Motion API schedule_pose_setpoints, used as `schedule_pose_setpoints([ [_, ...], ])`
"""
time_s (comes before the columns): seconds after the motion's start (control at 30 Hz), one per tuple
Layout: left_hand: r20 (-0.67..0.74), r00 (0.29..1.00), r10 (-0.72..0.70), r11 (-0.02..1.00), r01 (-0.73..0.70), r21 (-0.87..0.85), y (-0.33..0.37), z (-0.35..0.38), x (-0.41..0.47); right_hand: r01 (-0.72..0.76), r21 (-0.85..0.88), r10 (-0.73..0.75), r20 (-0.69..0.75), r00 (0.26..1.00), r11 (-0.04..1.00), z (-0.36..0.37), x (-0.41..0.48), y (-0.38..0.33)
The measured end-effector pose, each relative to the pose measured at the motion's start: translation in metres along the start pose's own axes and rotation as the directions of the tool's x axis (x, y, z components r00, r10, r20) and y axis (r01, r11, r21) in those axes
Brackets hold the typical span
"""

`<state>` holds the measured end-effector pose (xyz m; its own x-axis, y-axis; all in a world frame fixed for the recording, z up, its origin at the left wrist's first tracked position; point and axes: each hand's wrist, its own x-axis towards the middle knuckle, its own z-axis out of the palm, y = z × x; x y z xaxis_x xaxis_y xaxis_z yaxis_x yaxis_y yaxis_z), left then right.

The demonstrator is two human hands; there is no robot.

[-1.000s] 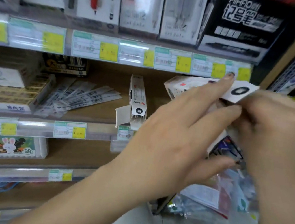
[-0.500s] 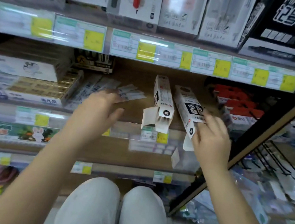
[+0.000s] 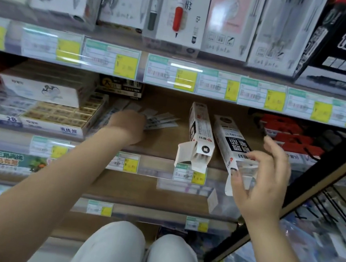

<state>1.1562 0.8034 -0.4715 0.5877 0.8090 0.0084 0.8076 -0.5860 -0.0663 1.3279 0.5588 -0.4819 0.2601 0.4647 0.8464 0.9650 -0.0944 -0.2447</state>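
Work in hand: tidying pen stock on the middle shelf [image 3: 161,144] of a shop rack; in my judgement it is about midway

Right hand [image 3: 264,183]: held spread at the near right of the shelf; its fingers [image 3: 276,151] are straight and apart and grip nothing; the thumb tip meets the near end of the right box [image 3: 231,139]

Right box: a long white carton lying flat on the shelf, pointing far to near; its near end sticks out past the shelf edge, and a pale flap seems to hang below it

Left box [image 3: 199,132]: a like carton just left of it, close but apart; its near flap stands open over the edge

Left hand [image 3: 129,124]: stretched far in, resting on the flat packets [image 3: 162,119]; the fingers are hidden beyond the back of the hand, so whether they grip I cannot tell

Flat packets: fanned loosely on the wood, left of the boxes

Done: both boxes lie on the shelf, side by side

Left: likely pushing the right box in, shutting the open ends, gathering the fanned packets

Around: price labels [image 3: 168,74] along the upper edge; eraser trays [image 3: 59,112] far left; red packs [image 3: 288,138] far right; the person's knees [image 3: 141,255] below
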Motion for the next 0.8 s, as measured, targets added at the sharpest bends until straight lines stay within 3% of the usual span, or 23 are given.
schedule_pose_setpoints([
  [0.17,-0.08,0.995,0.057,0.987,-0.044,0.153,0.003,-0.003,0.002,0.041,0.147,-0.036,-0.034,0.999,0.988,0.001,0.0,-0.014],
  [0.53,-0.275,0.961,-0.026,0.998,0.007,-0.068,-0.006,-0.021,-0.011,0.003,0.204,-0.002,-0.005,1.0,0.979,0.007,-0.011,-0.029],
  [0.67,-0.372,0.924,0.085,0.99,-0.12,-0.072,-0.018,-0.036,-0.041,-0.02,0.204,0.015,0.026,1.0,0.979,0.006,-0.012,-0.03],
  [0.8,-0.474,0.822,0.315,0.939,-0.343,0.029,-0.031,-0.057,-0.085,-0.059,0.244,0.046,0.059,0.997,0.968,-0.005,-0.004,-0.037],
])
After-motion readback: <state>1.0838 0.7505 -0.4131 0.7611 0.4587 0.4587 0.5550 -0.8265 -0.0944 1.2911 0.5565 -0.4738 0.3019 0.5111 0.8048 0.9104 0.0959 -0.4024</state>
